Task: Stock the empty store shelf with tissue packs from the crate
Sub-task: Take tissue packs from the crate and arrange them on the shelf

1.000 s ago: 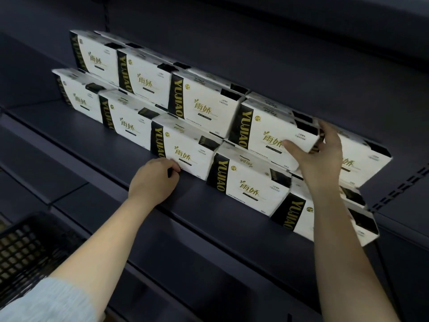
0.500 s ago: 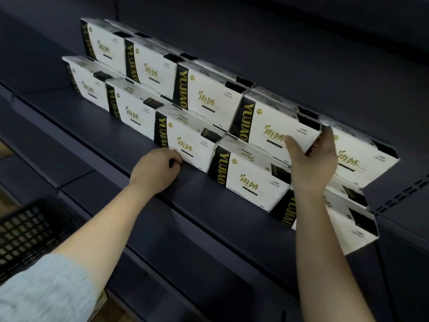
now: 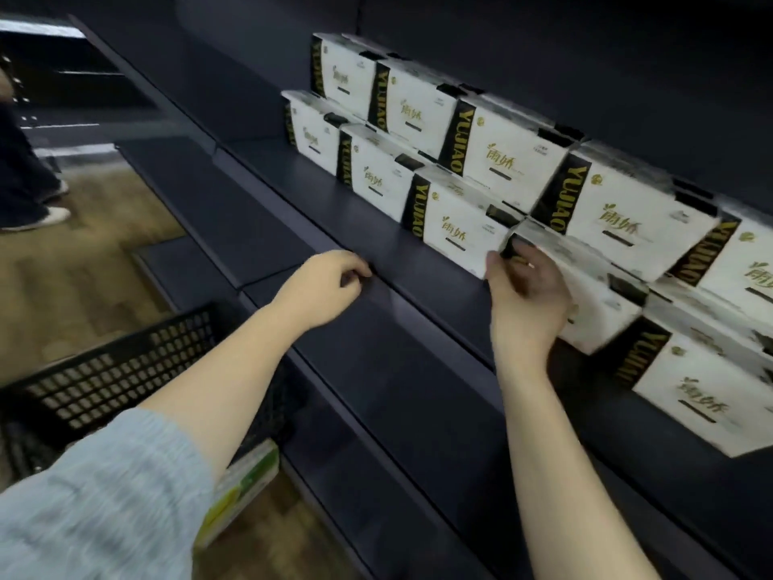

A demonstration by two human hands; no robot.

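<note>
The dark shelf (image 3: 376,253) carries two stacked rows of white tissue packs (image 3: 514,157), and the view has swung left so the black crate (image 3: 104,378) by the floor shows more fully. The right hand (image 3: 529,290) has dropped from the upper row to a lower-row pack (image 3: 585,295), fingers curled on its left end, apparently straightening it. The left hand (image 3: 324,286) has slid off the packs, loosely curled on the shelf lip, holding nothing

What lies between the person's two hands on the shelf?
Only bare dark shelf separates the left hand from the right hand, seen in the head view.
</note>
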